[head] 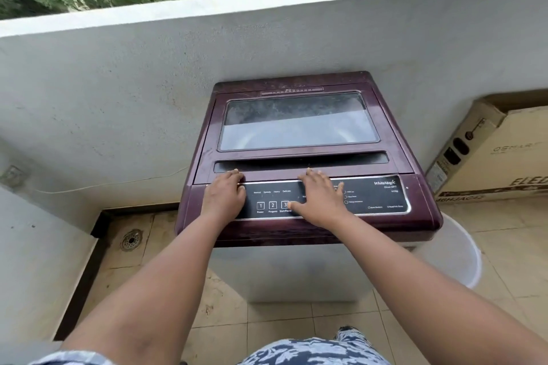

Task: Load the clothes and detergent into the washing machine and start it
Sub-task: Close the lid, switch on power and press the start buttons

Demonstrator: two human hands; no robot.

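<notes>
both hands [225,195] flat, fingers spread, on the washing machine [299,166] panel

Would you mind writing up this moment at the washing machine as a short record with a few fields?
setting: balcony with a low white wall and tiled floor
machine: maroon top-loading washing machine
lid: glass lid shut
left hand: left hand flat on the control panel, fingertips at the lid handle recess
right hand: right hand flat on the panel, thumb near button 3
beside the machine: cardboard box and white bucket on the right
clothes and detergent: none in view
</notes>
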